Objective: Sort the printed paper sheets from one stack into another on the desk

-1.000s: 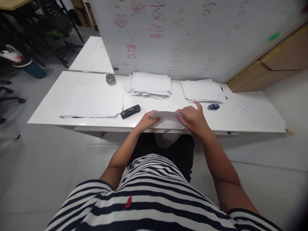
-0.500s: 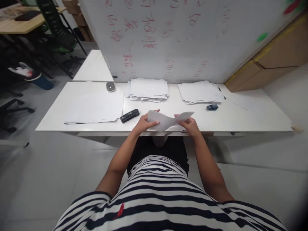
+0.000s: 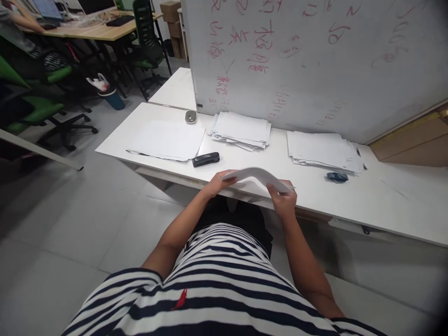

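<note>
Between my hands a thin stack of white paper [image 3: 255, 172] arches upward, held above the desk's front edge. My left hand [image 3: 220, 183] grips its left end, and my right hand [image 3: 285, 198] pinches the right end with the thumb on the near side. Left of my left hand lies a black stapler [image 3: 206, 159], its tip close to a flat spread of white sheets [image 3: 164, 139]. Two paper piles stand farther back: an uneven left pile [image 3: 241, 128] and a right pile [image 3: 324, 149].
A grey rounded object [image 3: 191, 116] sits at the back left of the white desk [image 3: 245, 161]. A small dark blue crumpled item [image 3: 336, 177] lies right. The whiteboard [image 3: 315, 70] rises behind. At far left are a person's arm [image 3: 26, 19], chairs and a bin [image 3: 114, 99].
The view has turned to the left. The paper has gone from sagging in the middle to arching upward, with both hands still holding its ends.
</note>
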A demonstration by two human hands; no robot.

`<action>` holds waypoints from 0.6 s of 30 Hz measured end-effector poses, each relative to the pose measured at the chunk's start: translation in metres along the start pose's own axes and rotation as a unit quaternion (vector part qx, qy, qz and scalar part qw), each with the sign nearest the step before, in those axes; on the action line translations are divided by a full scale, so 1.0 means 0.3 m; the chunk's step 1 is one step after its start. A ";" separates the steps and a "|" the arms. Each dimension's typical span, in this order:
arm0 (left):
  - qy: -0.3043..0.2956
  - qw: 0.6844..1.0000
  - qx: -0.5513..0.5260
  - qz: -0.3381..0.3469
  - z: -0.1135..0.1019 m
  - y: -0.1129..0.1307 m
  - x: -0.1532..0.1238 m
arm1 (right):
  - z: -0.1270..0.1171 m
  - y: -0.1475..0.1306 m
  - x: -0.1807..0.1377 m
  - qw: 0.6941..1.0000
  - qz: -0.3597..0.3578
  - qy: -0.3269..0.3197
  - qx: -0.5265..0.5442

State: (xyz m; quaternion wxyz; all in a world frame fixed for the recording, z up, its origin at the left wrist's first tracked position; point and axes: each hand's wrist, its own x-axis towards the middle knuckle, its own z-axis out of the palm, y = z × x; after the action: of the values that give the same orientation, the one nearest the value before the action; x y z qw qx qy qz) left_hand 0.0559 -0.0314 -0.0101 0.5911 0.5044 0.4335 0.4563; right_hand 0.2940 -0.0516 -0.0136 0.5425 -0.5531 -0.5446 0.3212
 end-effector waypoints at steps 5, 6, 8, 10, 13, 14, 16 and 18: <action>0.098 0.995 0.033 0.011 0.049 -0.013 0.001 | 0.024 0.060 -0.022 0.998 0.055 0.024 -0.035; 0.106 0.993 0.044 0.018 0.061 -0.018 0.001 | 0.027 0.071 -0.025 0.997 0.061 0.023 -0.038; 0.118 0.991 0.056 0.017 0.081 -0.024 -0.003 | 0.027 0.087 -0.030 0.997 0.056 0.016 -0.057; 0.125 0.990 0.072 0.005 0.092 -0.021 -0.008 | 0.013 0.090 -0.037 0.996 0.031 0.015 -0.086; 0.125 0.983 0.133 0.008 0.071 0.004 -0.009 | -0.033 0.075 -0.049 0.993 0.029 0.002 -0.113; 0.127 0.979 0.158 0.021 0.049 0.018 -0.005 | -0.050 0.068 -0.051 0.993 0.047 -0.010 -0.109; 0.148 0.965 0.207 0.065 -0.017 0.050 0.012 | -0.076 0.058 -0.049 0.992 0.095 -0.038 -0.077; 0.207 0.934 0.270 0.107 -0.108 0.076 0.043 | -0.083 0.058 -0.036 0.988 0.143 -0.051 -0.027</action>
State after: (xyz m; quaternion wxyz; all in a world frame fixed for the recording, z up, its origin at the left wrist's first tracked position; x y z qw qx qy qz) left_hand 0.0248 -0.0107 0.0080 0.2776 0.5831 0.5966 0.4765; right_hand 0.3198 -0.0647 -0.0277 0.4472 -0.6229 -0.4953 0.4082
